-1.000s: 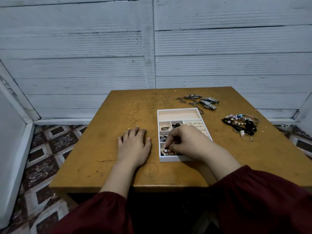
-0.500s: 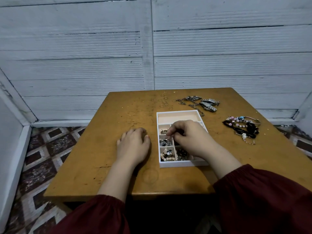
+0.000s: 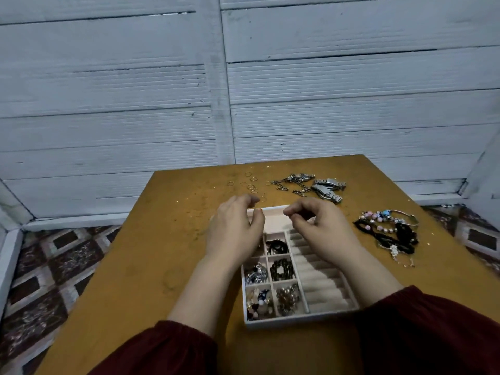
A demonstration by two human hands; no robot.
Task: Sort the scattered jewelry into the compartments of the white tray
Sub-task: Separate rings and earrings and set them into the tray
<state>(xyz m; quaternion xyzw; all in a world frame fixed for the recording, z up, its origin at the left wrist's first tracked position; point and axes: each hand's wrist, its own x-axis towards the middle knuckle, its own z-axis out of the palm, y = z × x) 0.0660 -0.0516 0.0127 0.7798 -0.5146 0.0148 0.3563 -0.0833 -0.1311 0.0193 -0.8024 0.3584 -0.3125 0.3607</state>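
The left hand hovers over the white tray's 11 o'clock corner, fingers loosely curved and thumb apart, gripping nothing. Thin gold rings lie scattered on the wooden table at 12 o'clock from that hand. The tray's small compartments at its 8 o'clock side hold sorted pieces. The right hand hangs over the tray's far end, fingertips drawn toward the thumb; whether they pinch anything cannot be told. Silver chains and watches lie at the tray's 1 o'clock, and beaded bracelets at its 2 o'clock.
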